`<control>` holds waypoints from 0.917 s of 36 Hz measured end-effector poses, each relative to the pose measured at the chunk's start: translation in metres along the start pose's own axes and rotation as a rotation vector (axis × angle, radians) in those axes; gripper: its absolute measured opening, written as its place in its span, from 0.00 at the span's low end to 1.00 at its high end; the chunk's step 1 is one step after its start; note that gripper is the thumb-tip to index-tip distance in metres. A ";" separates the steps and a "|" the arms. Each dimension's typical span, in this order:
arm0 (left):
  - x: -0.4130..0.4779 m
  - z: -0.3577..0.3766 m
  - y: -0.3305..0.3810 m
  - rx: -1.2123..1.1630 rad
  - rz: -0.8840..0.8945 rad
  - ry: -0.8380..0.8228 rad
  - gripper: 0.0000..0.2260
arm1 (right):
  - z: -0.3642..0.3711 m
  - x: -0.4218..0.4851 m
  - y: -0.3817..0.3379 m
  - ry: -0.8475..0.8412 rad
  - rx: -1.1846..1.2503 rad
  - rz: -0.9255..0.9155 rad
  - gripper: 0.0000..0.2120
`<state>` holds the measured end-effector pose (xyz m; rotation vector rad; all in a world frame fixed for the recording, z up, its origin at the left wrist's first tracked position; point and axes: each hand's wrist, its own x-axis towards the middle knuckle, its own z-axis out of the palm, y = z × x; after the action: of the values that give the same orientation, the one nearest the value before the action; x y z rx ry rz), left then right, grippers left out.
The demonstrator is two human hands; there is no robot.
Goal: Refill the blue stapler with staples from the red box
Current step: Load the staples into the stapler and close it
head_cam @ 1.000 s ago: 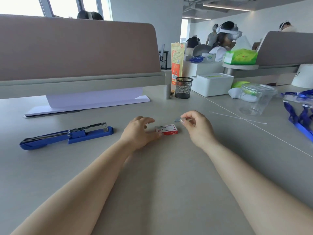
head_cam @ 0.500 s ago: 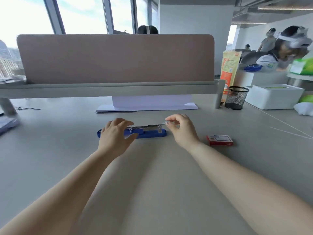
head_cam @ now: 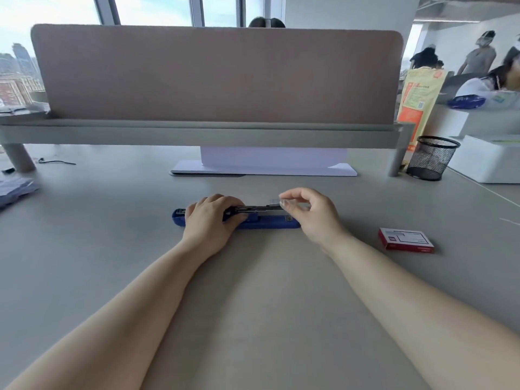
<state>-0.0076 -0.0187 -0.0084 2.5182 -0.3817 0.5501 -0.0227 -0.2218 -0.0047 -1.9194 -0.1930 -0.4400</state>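
Hands have shifted from the red box (head_cam: 405, 240), now right of the blue stapler (head_cam: 264, 222): left hand (head_cam: 211, 220) pressing it down, right hand (head_cam: 312, 213) pinching staples (head_cam: 274, 202) over its open tray, loading imminent.

The long blue stapler (head_cam: 267, 222) lies flat, its metal magazine exposed; the closed red box (head_cam: 405, 240) lies well right.

An open-plan office is indicated by a desk divider panel (head_cam: 216, 74), mesh pen holder (head_cam: 432, 158), and large windows (head_cam: 154, 9).
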 end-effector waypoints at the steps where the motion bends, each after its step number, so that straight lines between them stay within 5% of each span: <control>1: -0.001 0.000 0.000 -0.004 -0.001 0.000 0.08 | 0.000 0.000 0.000 -0.010 0.001 0.005 0.04; 33: -0.002 0.004 -0.002 0.059 0.027 0.042 0.09 | 0.000 -0.002 0.006 -0.028 -0.144 0.001 0.09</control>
<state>-0.0071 -0.0191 -0.0130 2.5566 -0.3891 0.6322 -0.0223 -0.2241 -0.0108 -2.0680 -0.1827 -0.4365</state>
